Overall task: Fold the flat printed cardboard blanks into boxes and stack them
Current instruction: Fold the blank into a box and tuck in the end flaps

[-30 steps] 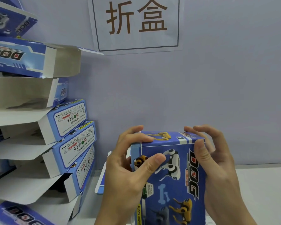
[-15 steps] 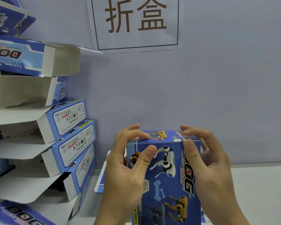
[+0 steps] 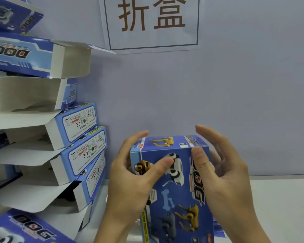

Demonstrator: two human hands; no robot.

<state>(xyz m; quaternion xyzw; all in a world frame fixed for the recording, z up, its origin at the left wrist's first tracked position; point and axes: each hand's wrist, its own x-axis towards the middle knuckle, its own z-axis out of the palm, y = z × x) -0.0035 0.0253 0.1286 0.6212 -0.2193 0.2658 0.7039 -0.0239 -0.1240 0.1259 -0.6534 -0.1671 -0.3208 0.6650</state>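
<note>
the box (image 3: 172, 186) stands upright between both hands, low in the middle of the view, its closed top end facing away and up. the left hand (image 3: 130, 181) grips its left side, thumb curled across the printed front, fingers reaching over the top left edge. the right hand (image 3: 225, 174) holds the right side, thumb pressed flat on the front near the top right corner, fingers arched above and behind the top, apart from it. left of the hands, a stack (image 3: 47, 123) of folded boxes with open flaps leans by the wall (image 3: 235, 95). a sign (image 3: 153, 21) hangs above. the white counter (image 3: 279, 204) lies to the right.
</note>
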